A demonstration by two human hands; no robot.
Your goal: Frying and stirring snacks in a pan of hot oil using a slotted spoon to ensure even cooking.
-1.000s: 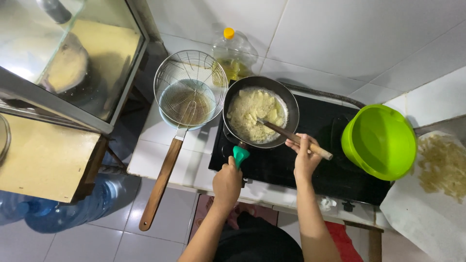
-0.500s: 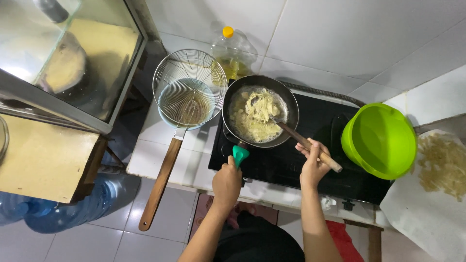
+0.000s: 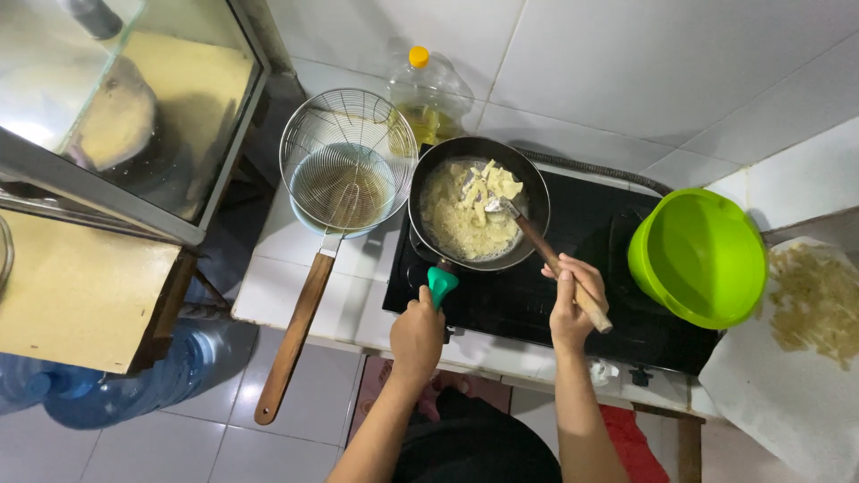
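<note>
A dark frying pan [image 3: 479, 204] full of pale yellow pieces in oil sits on a black stove [image 3: 591, 286]. My left hand [image 3: 416, 335] grips the pan's teal handle [image 3: 440, 284]. My right hand [image 3: 571, 300] holds the wooden handle of a spatula [image 3: 550, 259], whose metal blade lies under a heap of pieces at the pan's far side.
A wire skimmer [image 3: 344, 174] with a long wooden handle rests over a bowl left of the pan. An oil bottle [image 3: 428, 94] stands by the wall. A green bowl [image 3: 700, 258] sits right of the stove, beside fried pieces on white paper [image 3: 810, 304]. A glass cabinet [image 3: 107, 107] stands at left.
The spatula has swept the pieces toward the pan's far side and piled them there. My right hand has shifted a little to the right. The left hand stays on the handle.
</note>
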